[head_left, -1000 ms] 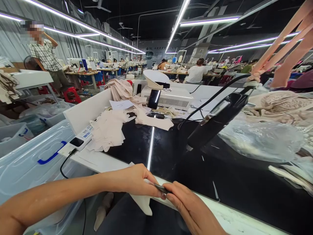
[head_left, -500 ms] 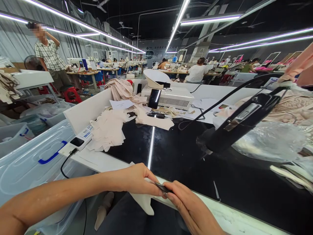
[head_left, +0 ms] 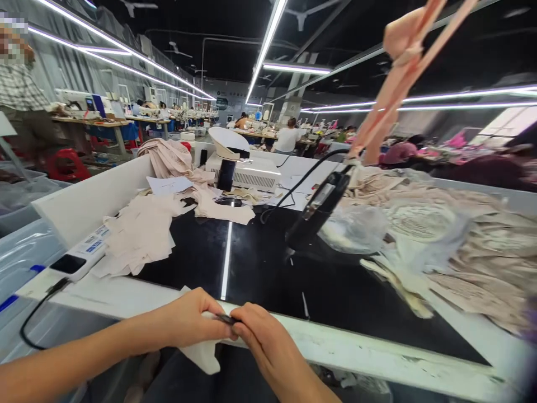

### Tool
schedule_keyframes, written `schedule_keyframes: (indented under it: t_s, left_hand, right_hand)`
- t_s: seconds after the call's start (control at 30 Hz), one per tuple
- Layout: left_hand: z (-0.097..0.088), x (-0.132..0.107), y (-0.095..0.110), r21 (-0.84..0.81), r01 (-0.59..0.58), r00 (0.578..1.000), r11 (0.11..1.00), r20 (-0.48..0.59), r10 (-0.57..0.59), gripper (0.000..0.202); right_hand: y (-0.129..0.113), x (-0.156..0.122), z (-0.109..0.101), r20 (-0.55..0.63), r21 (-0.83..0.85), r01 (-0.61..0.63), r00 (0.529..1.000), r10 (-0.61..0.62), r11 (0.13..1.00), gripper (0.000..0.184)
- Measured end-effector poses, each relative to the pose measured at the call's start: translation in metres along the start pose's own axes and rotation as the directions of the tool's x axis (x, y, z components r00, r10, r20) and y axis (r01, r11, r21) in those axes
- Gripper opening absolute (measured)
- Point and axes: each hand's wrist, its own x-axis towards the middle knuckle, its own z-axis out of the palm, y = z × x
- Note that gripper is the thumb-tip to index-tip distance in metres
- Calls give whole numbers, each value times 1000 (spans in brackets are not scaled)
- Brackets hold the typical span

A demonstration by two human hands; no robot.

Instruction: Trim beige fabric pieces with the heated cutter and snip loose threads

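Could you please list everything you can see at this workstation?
table: one, black top, white rim, in front
cloth: one, cream, hanging over the near rim
dark item: one, small, above the cloth
cut pieces: a pile, beige, table's left
tool: one, black, corded, tilted, mid-table
bag: one, clear, beside the tool
lace: a heap, beige, table's right
machine: one, white, far end
device: one, white, corded, left rim
straps: a few, pink, hanging top right
people: several, at far tables
left hand: holds the cloth
right hand: pinches the dark item
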Motion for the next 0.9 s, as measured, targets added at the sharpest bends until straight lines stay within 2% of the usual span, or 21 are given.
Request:
schedule_keyframes:
  t_s: [0.13, 0.3, 0.43, 0.53, 0.67, 0.77, 0.9]
  left_hand:
    - [0, 1, -4, 39, -22, 1000, 999, 12, 22, 48]
    - [-5, -4, -14, 24, -99, 995, 995, 27, 99, 42]
    - [-10, -7, -27, 120, -76, 997, 990, 4, 76, 53]
    - [-12, -8, -34, 177, -61, 998, 982, -22, 66, 64]
    - [-14, -9, -35, 186, -83, 993, 979, -69, 97, 67]
    - [-15, -9, -32, 197, -94, 992, 976, -66, 109, 66]
    - [-17, -10, -30, 288, -87, 989, 954, -93, 118, 65]
  right_hand:
    - [-3, 0, 5, 0, 0, -6, 1000, 6, 1000, 53]
    - [-4, 4, 15, -22, 23, 29, 999, -29, 999, 50]
    - [-4, 7, 16, -122, -19, 47, 991, -49, 999, 46]
    - [1, 2, 8, -155, -113, 0, 988, -18, 994, 36]
    - [22, -14, -13, -205, -309, -110, 978, 46, 945, 27]
    - [46, -27, -31, -263, -398, -192, 961, 89, 897, 26]
    - [79, -37, -47, -329, -521, -276, 938, 108, 807, 30]
